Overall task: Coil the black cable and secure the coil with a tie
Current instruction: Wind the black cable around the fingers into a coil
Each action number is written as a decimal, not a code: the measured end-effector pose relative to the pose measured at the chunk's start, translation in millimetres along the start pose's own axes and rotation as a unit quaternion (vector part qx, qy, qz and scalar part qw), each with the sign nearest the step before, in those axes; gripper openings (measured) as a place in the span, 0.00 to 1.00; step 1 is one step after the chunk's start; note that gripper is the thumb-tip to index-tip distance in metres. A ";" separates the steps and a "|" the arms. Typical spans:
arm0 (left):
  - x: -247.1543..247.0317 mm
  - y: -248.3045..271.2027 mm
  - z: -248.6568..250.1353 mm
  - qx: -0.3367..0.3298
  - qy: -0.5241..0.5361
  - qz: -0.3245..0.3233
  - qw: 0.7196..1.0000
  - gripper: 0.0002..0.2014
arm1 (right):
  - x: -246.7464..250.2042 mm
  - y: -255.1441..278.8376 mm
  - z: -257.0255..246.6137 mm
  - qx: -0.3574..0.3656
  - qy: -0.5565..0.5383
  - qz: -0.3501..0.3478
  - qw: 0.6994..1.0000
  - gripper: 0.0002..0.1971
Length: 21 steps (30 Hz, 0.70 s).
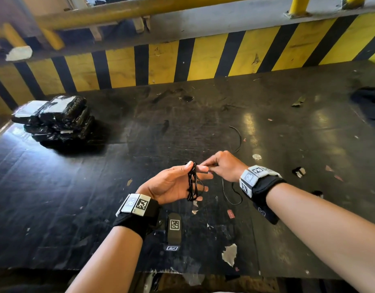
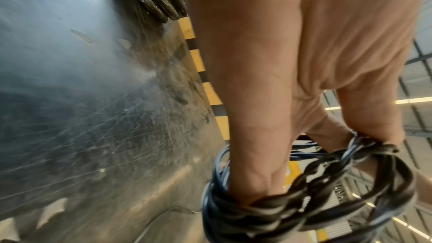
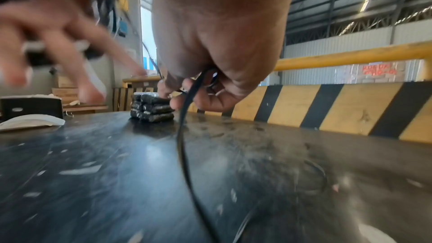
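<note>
The black cable (image 1: 193, 182) is wound in several loops around the outstretched fingers of your left hand (image 1: 173, 185), held palm-up above the dark worktable (image 1: 97, 187). In the left wrist view the coil (image 2: 292, 208) wraps from your thumb across to the far fingers, strands bunched and crossing each other. Your left fingers are straight and slightly spread, carrying the loops rather than clenching them.

Just beyond your left fingertips, your right hand (image 1: 222, 166) pinches the free run of the cable between thumb and curled fingers; the right wrist view shows the strand (image 3: 187, 117) leaving your right fingers (image 3: 210, 99) and dropping to the tabletop. The slack (image 1: 232, 193) lies in a loose loop on the table below your right wrist.

Past your right hand, a short curved black strip (image 1: 238, 138) rests on the table; whether it is the tie cannot be told. Well off beyond your left hand sits a stack of black plastic-wrapped packets (image 1: 55, 119). Behind both hands runs a yellow-and-black striped barrier (image 1: 203, 60), topped by a yellow rail (image 1: 119, 11).
</note>
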State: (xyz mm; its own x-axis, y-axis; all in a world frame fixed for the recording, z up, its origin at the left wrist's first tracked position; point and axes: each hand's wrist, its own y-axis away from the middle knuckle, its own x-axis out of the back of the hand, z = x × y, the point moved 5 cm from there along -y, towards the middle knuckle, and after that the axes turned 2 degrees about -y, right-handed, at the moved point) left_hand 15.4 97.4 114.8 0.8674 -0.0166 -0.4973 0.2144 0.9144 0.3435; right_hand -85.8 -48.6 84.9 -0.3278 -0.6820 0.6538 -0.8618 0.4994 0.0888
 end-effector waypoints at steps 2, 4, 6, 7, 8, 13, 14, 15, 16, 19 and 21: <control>-4.8 -1.2 8.7 -0.012 -0.012 -0.015 1.000 0.21 | -17.4 10.6 7.3 -0.012 0.010 -0.010 1.000 0.09; -8.1 -4.3 16.2 -0.022 -0.014 -0.029 0.999 0.19 | -35.1 20.9 10.4 -0.019 0.014 -0.029 0.999 0.10; -7.6 -10.0 23.7 -0.034 -0.010 -0.025 0.999 0.20 | -50.8 30.5 5.5 -0.004 0.009 -0.050 0.999 0.11; -5.8 -12.9 27.2 -0.043 -0.009 -0.017 0.999 0.20 | -58.4 34.5 1.1 0.006 0.007 -0.063 0.998 0.11; -2.5 -16.2 30.6 -0.050 -0.006 -0.008 0.999 0.21 | -64.3 37.7 -4.0 0.014 -0.001 -0.073 0.997 0.12; 22.9 -30.4 36.3 -0.073 0.007 0.056 0.996 0.19 | -78.8 46.6 -17.5 -0.016 -0.013 -0.122 0.992 0.15; 28.3 -32.5 36.4 -0.078 0.002 0.076 0.994 0.20 | -80.5 49.0 -20.4 -0.025 -0.005 -0.142 0.989 0.13; 34.1 -34.9 35.6 -0.080 -0.008 0.096 0.992 0.21 | -80.3 50.9 -23.8 -0.027 0.009 -0.156 0.987 0.14; 39.6 -36.6 33.7 -0.078 -0.023 0.114 0.990 0.21 | -78.9 51.8 -26.7 -0.024 0.019 -0.164 0.986 0.16; 56.4 -39.8 22.1 -0.070 -0.075 0.157 0.982 0.20 | -64.0 52.5 -32.0 -0.033 0.077 -0.166 0.983 0.17; 63.9 -40.0 11.4 -0.059 -0.104 0.180 0.976 0.20 | -47.7 53.1 -34.8 -0.048 0.111 -0.160 0.980 0.17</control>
State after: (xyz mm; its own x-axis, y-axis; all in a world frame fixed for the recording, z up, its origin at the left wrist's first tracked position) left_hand 67.4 55.2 78.4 0.9520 0.2446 -0.1841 -0.1643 0.9156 0.3670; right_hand -102.5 29.1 84.6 0.0540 -0.6839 0.7276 -0.8631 0.3344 0.3784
